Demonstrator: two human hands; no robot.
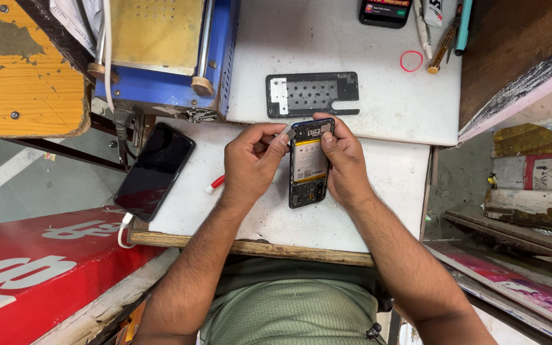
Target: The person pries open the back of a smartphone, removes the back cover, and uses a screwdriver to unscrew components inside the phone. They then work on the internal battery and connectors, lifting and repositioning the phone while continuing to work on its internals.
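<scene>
I see the opened phone (310, 164) mid-worktable (378, 211), long axis running near edge to far edge. Right hand (345, 167) clamps its right side; left hand (250, 163) pinches at its top-left corner (pinched item too small to tell). Both equally close.

White worktop (378, 191), wooden front edge, scuffed. Far left: yellow board (20, 70), paint flaking (screws showing). Near left: red panel (39, 268), white lettering. Far right: dark wooden shelf (519, 45). Grey floor (33, 185) at left. Even daylight.
</scene>
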